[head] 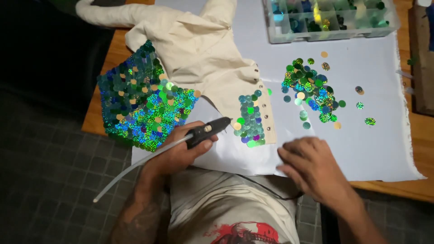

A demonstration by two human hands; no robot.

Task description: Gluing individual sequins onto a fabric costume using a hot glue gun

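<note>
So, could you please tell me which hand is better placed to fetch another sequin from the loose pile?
Probably the right hand. It is empty, resting on the white sheet below the loose sequin pile. The left hand is holding the glue gun, pointed at the sequinned strip of the cream garment.

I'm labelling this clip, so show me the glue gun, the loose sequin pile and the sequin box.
glue gun (205, 131), head view, black body
sequin pile (312, 88), head view, pile's middle
sequin box (330, 31), head view, front wall
</note>
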